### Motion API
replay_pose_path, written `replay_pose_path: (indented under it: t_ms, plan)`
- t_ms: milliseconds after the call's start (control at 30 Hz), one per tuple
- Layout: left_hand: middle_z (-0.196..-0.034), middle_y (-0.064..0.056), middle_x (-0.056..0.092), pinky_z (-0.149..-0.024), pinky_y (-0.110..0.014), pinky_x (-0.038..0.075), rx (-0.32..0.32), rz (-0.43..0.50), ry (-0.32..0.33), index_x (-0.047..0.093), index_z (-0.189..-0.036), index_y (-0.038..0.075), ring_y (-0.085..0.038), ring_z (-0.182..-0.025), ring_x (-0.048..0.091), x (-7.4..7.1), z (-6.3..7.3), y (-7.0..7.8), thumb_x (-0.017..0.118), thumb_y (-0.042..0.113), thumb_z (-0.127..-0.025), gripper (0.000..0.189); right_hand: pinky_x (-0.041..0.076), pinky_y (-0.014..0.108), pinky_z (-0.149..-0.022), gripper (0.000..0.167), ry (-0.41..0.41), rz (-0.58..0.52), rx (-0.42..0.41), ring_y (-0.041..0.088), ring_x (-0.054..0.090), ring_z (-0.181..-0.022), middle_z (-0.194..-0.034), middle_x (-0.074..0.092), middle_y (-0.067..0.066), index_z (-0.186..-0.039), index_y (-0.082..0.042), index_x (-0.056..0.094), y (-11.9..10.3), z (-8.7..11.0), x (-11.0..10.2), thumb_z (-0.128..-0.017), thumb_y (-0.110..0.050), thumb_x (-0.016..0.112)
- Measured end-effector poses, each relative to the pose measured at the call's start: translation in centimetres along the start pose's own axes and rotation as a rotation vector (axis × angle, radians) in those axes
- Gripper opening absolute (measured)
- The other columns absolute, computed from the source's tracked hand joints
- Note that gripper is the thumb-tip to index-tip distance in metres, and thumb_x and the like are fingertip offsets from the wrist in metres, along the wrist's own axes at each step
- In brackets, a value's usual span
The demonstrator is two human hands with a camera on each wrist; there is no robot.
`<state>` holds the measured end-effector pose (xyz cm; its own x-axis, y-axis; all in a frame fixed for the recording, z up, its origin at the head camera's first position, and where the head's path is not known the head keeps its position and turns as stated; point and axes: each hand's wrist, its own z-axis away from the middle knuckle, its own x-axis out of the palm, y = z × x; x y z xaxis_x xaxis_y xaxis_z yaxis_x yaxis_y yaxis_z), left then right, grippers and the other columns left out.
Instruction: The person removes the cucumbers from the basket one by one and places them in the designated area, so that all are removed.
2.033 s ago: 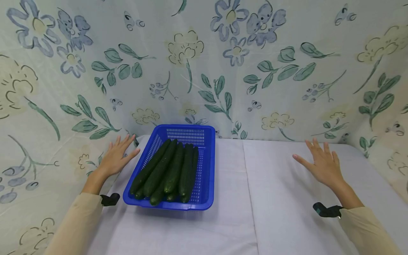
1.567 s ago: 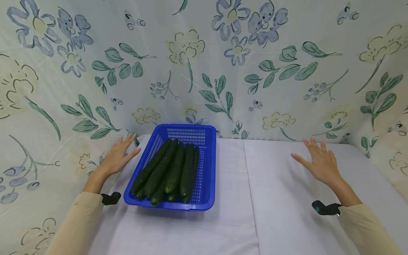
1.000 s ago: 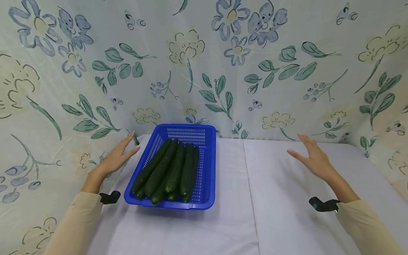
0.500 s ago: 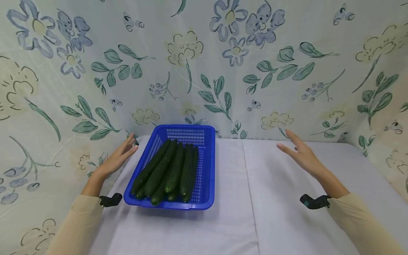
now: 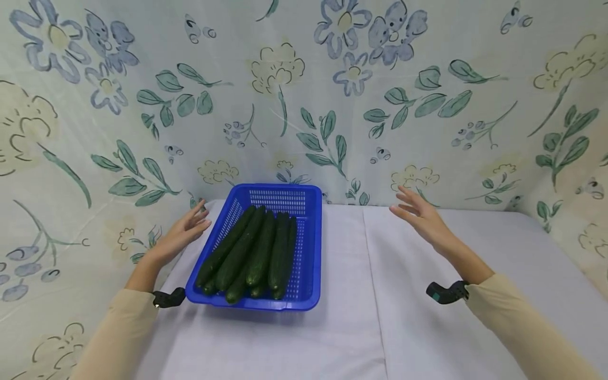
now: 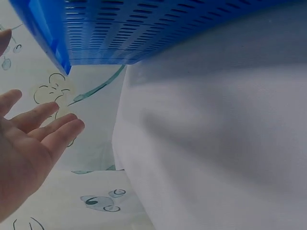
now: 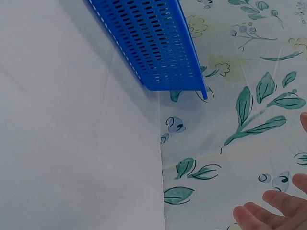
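Note:
Several dark green cucumbers (image 5: 247,253) lie side by side in a blue plastic basket (image 5: 311,248) with slotted walls. My left hand (image 5: 178,235) hovers just left of the basket with its fingers loosely extended, holding nothing. Its palm and spread fingers also show in the left wrist view, below the basket wall (image 6: 129,33). To the right of the basket and apart from it, my right hand (image 5: 425,219) is held in the air, fingers relaxed and pointing toward the back. Only its fingertips (image 7: 244,218) enter the right wrist view, at the lower right corner.
A white cloth (image 5: 342,327) with a fold line covers the table under the basket. Behind it and at the left hangs a floral curtain (image 5: 351,132), close to the basket's back edge. Each wrist wears a black camera (image 5: 446,292) at the beige sleeve.
My right hand has moved left toward the basket and turned from palm-down to more edge-on. My left hand has turned slightly, staying near the same place. The basket and cucumbers have not moved.

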<state>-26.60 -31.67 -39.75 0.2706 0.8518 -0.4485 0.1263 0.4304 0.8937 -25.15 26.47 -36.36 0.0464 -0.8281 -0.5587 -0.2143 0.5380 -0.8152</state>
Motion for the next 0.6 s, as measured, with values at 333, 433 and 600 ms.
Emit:
replay_pose_path:
  t_ms: [333, 433, 600]
  plan:
    - [-0.162, -0.024, 0.013, -0.11, -0.059, 0.026, 0.002, 0.121, -0.023, 0.0, -0.162, 0.022, -0.043, -0.146, 0.022, 0.8, -0.4, -0.8, 0.046, 0.029, -0.108, 0.07, 0.045, 0.05, -0.099, 0.075, -0.037, -0.139, -0.02, 0.044, 0.047, -0.131, -0.156, 0.033, 0.023, -0.16, -0.015, 0.021, -1.7, -1.6, 2.0, -0.1, -0.032, 0.062]
    - [-0.162, -0.024, 0.015, -0.11, -0.061, 0.025, 0.009, 0.111, -0.033, 0.001, -0.162, 0.022, -0.044, -0.145, 0.023, 1.1, -0.5, -0.9, 0.045, 0.027, -0.108, 0.069, 0.047, 0.048, -0.097, 0.074, -0.057, -0.18, -0.011, 0.042, 0.049, -0.13, -0.154, 0.036, 0.023, -0.16, -0.014, 0.022, -2.2, -2.0, 2.7, -0.1, -0.029, 0.063]
    - [-0.161, -0.023, 0.019, -0.111, -0.064, 0.022, 0.007, 0.092, -0.039, 0.005, -0.162, 0.023, -0.044, -0.145, 0.023, 1.4, -0.6, -1.1, 0.048, 0.029, -0.107, 0.07, 0.049, 0.045, -0.096, 0.073, -0.085, -0.237, -0.007, 0.041, 0.052, -0.126, -0.15, 0.041, 0.024, -0.159, -0.011, 0.025, -3.2, -2.7, 3.9, -0.099, -0.027, 0.064]
